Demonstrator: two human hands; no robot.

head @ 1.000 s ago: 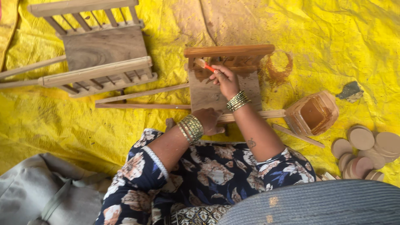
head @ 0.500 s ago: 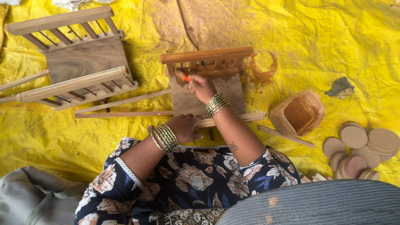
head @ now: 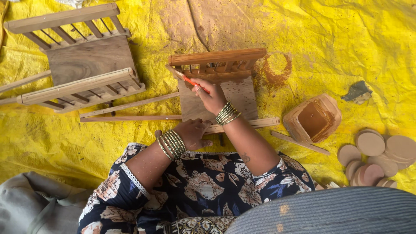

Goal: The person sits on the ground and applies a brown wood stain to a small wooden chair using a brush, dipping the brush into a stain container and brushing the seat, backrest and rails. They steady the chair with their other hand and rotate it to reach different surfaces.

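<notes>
1. The yellow sheet [head: 346, 39], crinkled and stained brown, lies under both hands.
2. A bare slatted wooden chair [head: 78, 65] lies well left of the left hand [head: 195, 132].
3. The small wooden chair [head: 219, 82] sits under the right hand [head: 212, 97]; the left hand clenches its near rail.
4. A brown-smeared tub [head: 314, 119] sits right of the right hand, flat round discs [head: 377, 154] beyond it.
5. The right hand grips an orange-handled brush [head: 190, 81] at the slats: staining seems underway, and the next stroke calls for steady bracing.
</notes>
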